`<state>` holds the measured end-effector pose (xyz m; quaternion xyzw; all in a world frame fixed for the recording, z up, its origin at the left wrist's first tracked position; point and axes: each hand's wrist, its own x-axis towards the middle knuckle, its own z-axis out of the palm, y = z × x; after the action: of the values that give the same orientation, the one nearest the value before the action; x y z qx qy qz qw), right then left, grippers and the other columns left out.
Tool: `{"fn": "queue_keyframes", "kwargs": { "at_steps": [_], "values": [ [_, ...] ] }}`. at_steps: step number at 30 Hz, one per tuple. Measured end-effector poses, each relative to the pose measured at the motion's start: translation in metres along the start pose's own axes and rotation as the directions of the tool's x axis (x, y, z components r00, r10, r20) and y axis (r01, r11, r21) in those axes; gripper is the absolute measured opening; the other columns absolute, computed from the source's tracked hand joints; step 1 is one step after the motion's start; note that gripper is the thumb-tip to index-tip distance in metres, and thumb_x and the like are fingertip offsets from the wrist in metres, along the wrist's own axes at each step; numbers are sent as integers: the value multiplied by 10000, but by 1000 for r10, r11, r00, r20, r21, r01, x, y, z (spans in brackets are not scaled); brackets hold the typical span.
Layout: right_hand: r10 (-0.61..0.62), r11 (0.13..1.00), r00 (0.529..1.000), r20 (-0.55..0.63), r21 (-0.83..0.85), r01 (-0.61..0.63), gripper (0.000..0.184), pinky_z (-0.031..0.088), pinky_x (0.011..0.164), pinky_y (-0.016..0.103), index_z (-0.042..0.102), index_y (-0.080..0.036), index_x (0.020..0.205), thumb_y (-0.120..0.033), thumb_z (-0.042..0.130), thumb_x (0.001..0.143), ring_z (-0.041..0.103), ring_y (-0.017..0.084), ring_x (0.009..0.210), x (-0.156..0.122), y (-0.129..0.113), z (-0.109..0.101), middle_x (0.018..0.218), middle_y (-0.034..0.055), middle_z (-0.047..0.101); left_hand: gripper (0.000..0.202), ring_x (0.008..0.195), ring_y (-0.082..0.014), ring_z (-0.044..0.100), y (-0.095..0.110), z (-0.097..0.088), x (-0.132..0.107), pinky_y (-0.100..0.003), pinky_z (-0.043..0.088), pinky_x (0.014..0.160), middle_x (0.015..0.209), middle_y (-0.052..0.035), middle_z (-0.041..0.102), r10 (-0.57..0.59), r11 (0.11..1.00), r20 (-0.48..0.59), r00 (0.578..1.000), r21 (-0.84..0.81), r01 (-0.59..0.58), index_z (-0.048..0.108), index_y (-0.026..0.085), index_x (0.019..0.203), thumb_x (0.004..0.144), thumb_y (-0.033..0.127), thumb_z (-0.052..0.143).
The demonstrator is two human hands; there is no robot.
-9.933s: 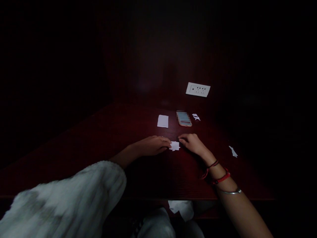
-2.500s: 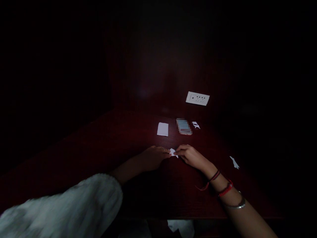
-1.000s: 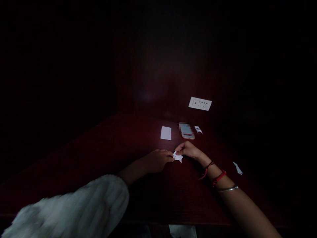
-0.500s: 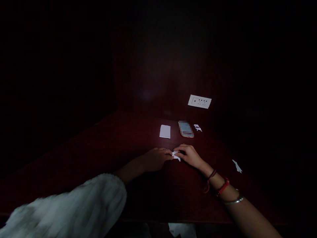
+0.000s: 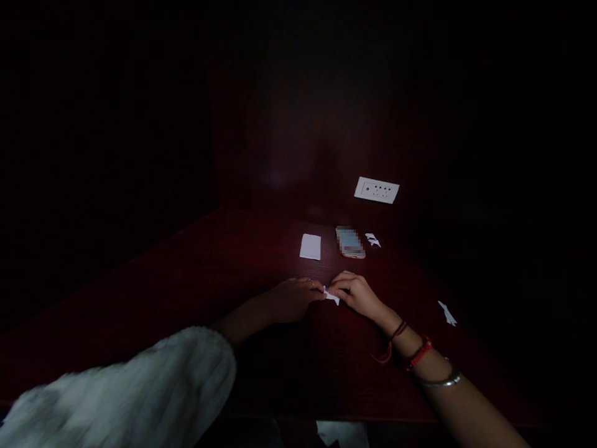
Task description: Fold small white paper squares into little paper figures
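Observation:
Between my two hands, low over the dark red table [image 5: 186, 261], is a small folded piece of white paper [image 5: 333, 298]. My left hand [image 5: 297, 298], with a ring on one finger, has its fingertips closed on the paper's left edge. From the other side, my right hand [image 5: 358, 291] pinches the paper's upper right part between thumb and fingers. The fingers hide much of the paper, so its exact folds cannot be made out.
Beyond my hands lie a white rectangle of paper [image 5: 310, 247] and a phone [image 5: 350, 242]. Folded white paper bits [image 5: 372, 239] lie right of the phone, and another folded paper strip [image 5: 448, 313] is farther right. A white socket panel [image 5: 377, 190] is on the back wall.
The fingers of my right hand have shifted slightly on the folded paper, and less of its top shows. The cord on my right wrist has swung left.

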<state>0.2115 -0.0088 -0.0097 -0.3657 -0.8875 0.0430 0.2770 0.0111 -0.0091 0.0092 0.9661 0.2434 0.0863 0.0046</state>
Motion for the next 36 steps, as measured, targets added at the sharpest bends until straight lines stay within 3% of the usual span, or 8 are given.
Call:
{"fn": "queue_keyframes", "kwargs": {
  "at_steps": [11, 16, 28, 36],
  "values": [
    [-11, 999, 999, 48, 52, 9, 170, 387, 709, 246, 570, -154, 769, -191, 404, 775, 508, 118, 761, -6, 0, -5, 797, 44, 573, 483, 1084, -158, 335, -3, 5, 1, -310, 293, 859, 1223, 22, 347, -5, 1000, 19, 1000, -7, 5, 354, 284, 1140, 702, 80, 352],
    [31, 999, 999, 23, 35, -32, 182, 389, 691, 247, 569, -153, 767, -202, 395, 781, 510, 122, 740, -7, 2, -5, 764, 48, 573, 489, 1089, -142, 336, -8, 7, 3, -293, 293, 870, 1205, 48, 380, 42, 998, 17, 999, -56, -41, 392, 271, 1111, 680, 44, 346],
    [45, 999, 999, -10, -18, -45, 197, 384, 685, 254, 593, -167, 811, -180, 400, 776, 505, 126, 730, -7, 3, -1, 749, 45, 578, 372, 1033, -135, 387, -6, 3, 6, -275, 297, 855, 1143, 17, 447, 111, 992, -12, 994, -67, -112, 445, 243, 1067, 736, 95, 364],
    [-22, 999, 1000, 6, -42, 23, 212, 385, 699, 268, 604, -190, 842, -115, 432, 745, 494, 131, 762, -8, 6, 1, 782, 46, 571, 425, 1029, -141, 387, -9, 9, 5, -281, 307, 828, 1166, 34, 406, 39, 999, -10, 999, -15, -39, 459, 285, 1041, 695, 55, 370]
  ]
}}
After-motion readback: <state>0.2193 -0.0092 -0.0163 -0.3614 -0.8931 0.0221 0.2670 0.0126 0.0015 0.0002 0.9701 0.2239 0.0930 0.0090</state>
